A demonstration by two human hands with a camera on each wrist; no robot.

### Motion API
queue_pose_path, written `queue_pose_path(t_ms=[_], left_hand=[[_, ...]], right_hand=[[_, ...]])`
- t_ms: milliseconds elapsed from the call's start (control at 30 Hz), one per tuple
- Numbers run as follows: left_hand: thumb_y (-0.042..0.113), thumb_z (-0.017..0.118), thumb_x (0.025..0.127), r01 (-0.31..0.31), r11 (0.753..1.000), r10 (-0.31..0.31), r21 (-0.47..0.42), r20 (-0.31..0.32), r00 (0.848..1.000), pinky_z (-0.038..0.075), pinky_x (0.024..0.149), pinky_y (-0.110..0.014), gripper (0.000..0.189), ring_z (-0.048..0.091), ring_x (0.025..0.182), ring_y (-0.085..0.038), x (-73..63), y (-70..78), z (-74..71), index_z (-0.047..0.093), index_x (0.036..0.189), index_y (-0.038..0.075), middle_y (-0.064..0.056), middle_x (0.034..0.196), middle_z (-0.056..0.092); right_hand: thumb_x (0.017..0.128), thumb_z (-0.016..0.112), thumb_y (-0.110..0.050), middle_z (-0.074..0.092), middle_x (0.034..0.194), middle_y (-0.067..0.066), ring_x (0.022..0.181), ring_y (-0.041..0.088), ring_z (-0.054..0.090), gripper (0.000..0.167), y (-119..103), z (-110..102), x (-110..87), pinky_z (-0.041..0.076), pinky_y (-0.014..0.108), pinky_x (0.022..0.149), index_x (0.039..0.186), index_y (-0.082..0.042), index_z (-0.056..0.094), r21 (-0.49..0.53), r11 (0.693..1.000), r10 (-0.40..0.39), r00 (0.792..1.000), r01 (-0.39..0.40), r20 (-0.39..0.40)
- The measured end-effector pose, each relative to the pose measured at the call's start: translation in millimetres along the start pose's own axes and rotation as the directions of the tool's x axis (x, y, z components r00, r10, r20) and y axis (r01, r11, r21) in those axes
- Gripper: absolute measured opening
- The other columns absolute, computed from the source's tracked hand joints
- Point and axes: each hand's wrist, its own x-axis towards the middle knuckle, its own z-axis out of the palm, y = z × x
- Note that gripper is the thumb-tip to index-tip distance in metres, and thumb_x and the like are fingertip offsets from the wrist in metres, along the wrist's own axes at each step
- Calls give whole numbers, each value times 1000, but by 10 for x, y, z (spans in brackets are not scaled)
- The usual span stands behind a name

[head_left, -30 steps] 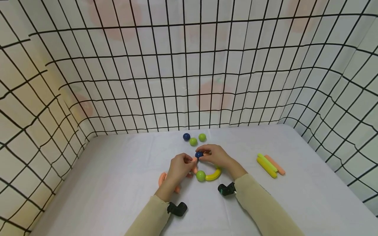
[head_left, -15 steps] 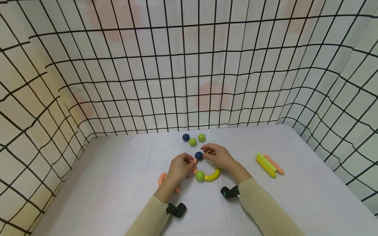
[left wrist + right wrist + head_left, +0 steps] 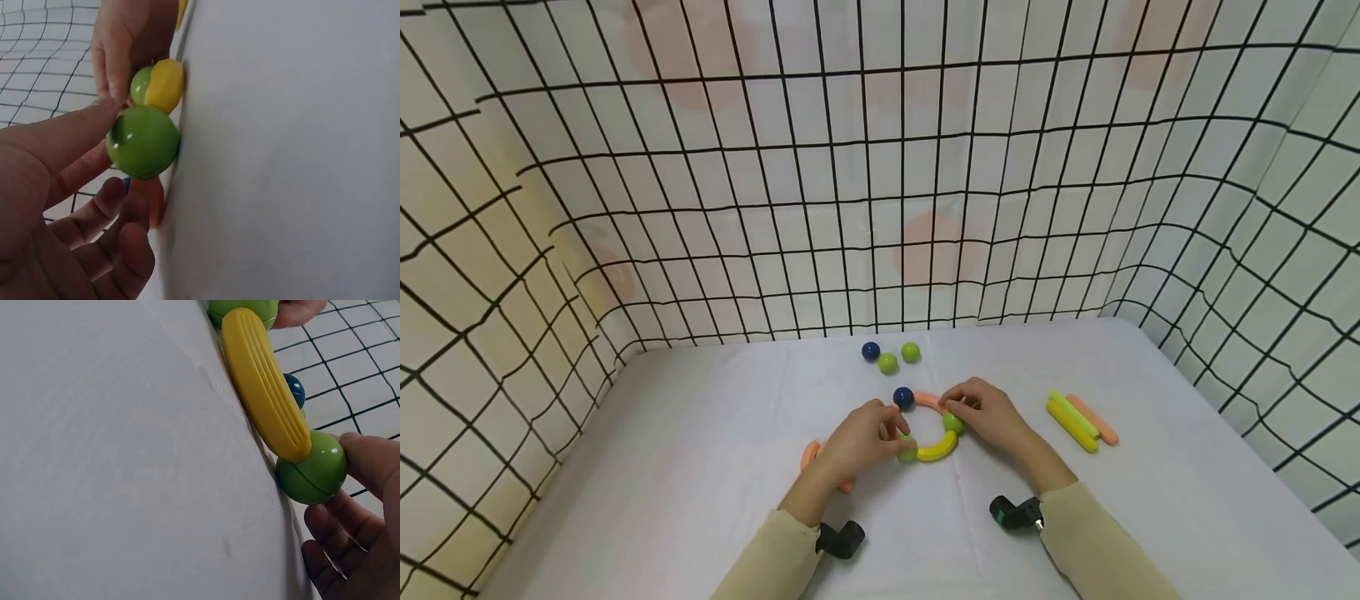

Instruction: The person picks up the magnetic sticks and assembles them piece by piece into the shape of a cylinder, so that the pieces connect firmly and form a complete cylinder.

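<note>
A ring of ball and curved rod pieces lies on the white table (image 3: 700, 467), between the hands. My left hand (image 3: 861, 442) holds a green ball (image 3: 144, 142) at the ring's near left with thumb and fingers. My right hand (image 3: 992, 415) grips another green ball (image 3: 317, 470) at the right side. A yellow curved rod (image 3: 265, 384) joins these two balls. At the far side, a dark blue ball (image 3: 903, 397) meets an orange curved rod (image 3: 927, 401). A second orange rod (image 3: 153, 199), on the ring's left, is mostly hidden by the left hand.
Behind the ring sit a loose blue ball (image 3: 870, 351) and two green balls (image 3: 911, 352). To the right lie straight yellow (image 3: 1071, 423), lime and orange (image 3: 1093, 419) rods. Orange curved pieces (image 3: 808, 454) are partly covered by the left forearm. Black netting (image 3: 880, 250) surrounds the table.
My right hand has left the blue ball and moved right and nearer, onto the right green ball. My left hand has shifted from the left orange rod to the near left green ball.
</note>
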Motion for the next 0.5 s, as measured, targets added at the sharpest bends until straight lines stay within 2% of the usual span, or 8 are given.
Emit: queue_pose_path(t_ms=[100, 233, 500], left_hand=[[25, 82, 84, -36, 999, 36, 1, 30, 999, 45, 65, -20, 19, 53, 72, -9, -2, 4, 19, 71, 98, 18, -2, 89, 60], [22, 83, 83, -48, 999, 49, -21, 40, 998, 44, 64, -19, 22, 52, 72, -9, -4, 9, 29, 71, 100, 16, -3, 89, 59], [21, 81, 85, -17, 1000, 17, 10, 3, 1000, 48, 72, -22, 21, 57, 80, -8, -21, -91, -54, 74, 104, 17, 4, 95, 60]], right_hand=[[96, 67, -31, 66, 102, -3, 89, 14, 56, 14, 44, 4, -35, 47, 28, 80, 106, -22, 73, 15, 1000, -7, 1000, 7, 19], [95, 70, -30, 69, 104, -3, 92, 13, 59, 14, 87, 5, -82, 50, 26, 83, 105, -21, 73, 38, 999, -17, 1000, 16, 25], [90, 75, -27, 68, 105, -5, 94, 14, 60, 17, 93, 3, -122, 51, 27, 84, 107, -25, 71, 67, 998, -17, 998, 13, 62]])
